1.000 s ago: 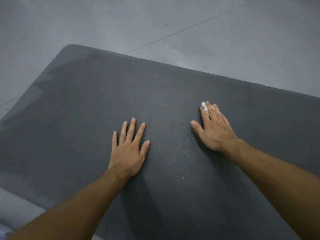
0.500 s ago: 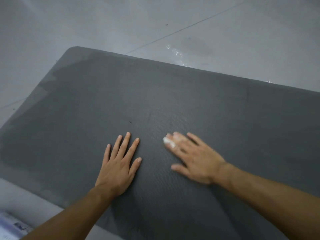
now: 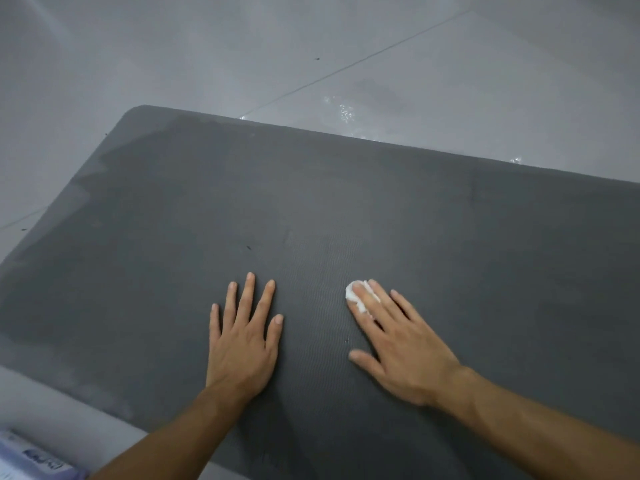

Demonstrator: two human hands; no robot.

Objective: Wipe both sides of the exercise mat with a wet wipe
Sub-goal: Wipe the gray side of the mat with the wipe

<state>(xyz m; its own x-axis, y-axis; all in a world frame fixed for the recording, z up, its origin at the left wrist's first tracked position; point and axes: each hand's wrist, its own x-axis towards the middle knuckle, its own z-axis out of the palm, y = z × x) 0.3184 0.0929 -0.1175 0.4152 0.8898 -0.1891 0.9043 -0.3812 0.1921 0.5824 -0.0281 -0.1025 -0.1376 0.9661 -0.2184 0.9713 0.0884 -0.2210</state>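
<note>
Pressing wipe point(image 3: 354, 295) onto mat point(image 3: 346, 202), under right grip point(image 3: 405, 348).

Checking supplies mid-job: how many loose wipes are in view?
1. The white wipe sits under the fingertips of the right hand on the mat, beside the flat left hand. The packet at bottom left may hide more.

Probably an indoor room, home or gym: glossy grey tiled floor point(image 3: 207, 46) under an exercise mat point(image 3: 346, 202).

Grey tiled floor point(image 3: 173, 46), packet point(image 3: 31, 460) bottom-left.
</note>
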